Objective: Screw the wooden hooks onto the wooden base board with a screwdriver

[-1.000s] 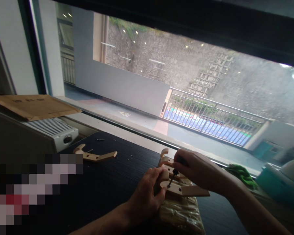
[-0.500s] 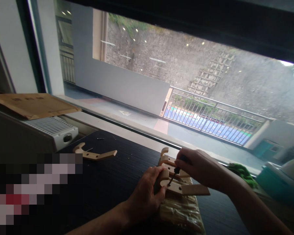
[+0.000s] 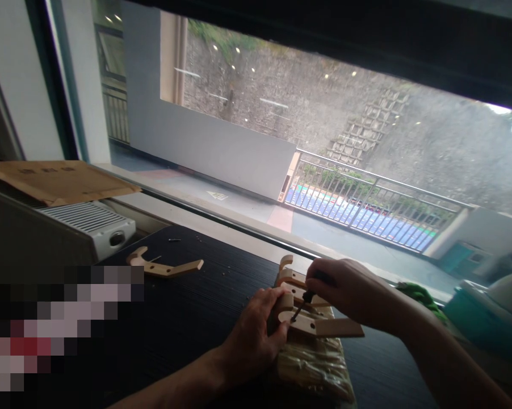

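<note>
A screwdriver (image 3: 299, 307) is gripped in my right hand (image 3: 330, 278), its handle mostly covered by the curled fingers. Its tip meets a hole in the nearest wooden hook (image 3: 339, 328), a pale piece with a curled end and a flat straight arm. My left hand (image 3: 260, 329) holds that hook at its curled end, thumb near the screwdriver's tip. More wooden hooks (image 3: 286, 262) stand in a row behind it, partly hidden by my hands. Under them lies a long block wrapped in clear plastic (image 3: 315, 369). Whether a screw sits in the hole cannot be made out.
A loose wooden hook (image 3: 166, 270) lies on the dark table (image 3: 188, 335) at left, near a small screw (image 3: 175, 240) and crumbs. A brown envelope (image 3: 60, 180) rests on a white vented unit (image 3: 89, 218). Green cloth (image 3: 422, 300) and a teal container (image 3: 473, 321) are at right, beside the window.
Very little differs. Both hands keep the same hold, with the screwdriver tip still at the nearest hook's hole; the view has shifted slightly.
</note>
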A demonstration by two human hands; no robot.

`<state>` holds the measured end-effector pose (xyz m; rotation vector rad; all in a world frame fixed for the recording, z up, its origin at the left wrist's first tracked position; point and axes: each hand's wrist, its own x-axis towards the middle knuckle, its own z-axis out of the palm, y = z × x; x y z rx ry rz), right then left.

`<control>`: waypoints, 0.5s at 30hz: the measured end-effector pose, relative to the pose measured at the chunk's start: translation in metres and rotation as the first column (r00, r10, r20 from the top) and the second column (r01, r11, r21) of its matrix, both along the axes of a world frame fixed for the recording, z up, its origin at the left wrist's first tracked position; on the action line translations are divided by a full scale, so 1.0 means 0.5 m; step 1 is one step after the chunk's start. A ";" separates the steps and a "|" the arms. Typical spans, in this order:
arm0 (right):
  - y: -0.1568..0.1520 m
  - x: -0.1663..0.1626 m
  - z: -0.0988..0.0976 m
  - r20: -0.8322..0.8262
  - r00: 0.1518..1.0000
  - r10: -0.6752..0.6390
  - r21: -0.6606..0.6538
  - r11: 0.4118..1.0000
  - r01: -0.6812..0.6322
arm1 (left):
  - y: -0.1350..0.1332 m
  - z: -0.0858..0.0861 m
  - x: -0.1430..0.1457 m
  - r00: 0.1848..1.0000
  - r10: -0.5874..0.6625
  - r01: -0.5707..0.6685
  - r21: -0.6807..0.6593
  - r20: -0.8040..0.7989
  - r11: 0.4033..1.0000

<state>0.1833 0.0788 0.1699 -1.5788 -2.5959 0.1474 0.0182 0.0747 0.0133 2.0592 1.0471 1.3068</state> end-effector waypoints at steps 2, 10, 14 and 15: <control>0.003 0.002 -0.003 -0.008 1.000 -0.023 0.012 1.000 0.023 | -0.001 0.001 0.000 1.000 0.005 -0.005 -0.005 0.000 1.000; -0.015 -0.010 0.024 -0.015 1.000 0.016 -0.036 0.999 -0.017 | 0.000 0.001 0.000 0.999 -0.001 0.001 0.003 0.036 1.000; -0.014 -0.013 0.020 -0.038 0.996 0.080 -0.057 0.995 -0.082 | 0.001 0.000 -0.001 1.000 -0.006 0.006 0.002 0.024 1.000; -0.011 -0.012 0.016 -0.037 0.996 0.076 -0.054 0.995 -0.078 | 0.001 0.000 -0.001 1.000 -0.004 0.004 0.002 0.019 1.000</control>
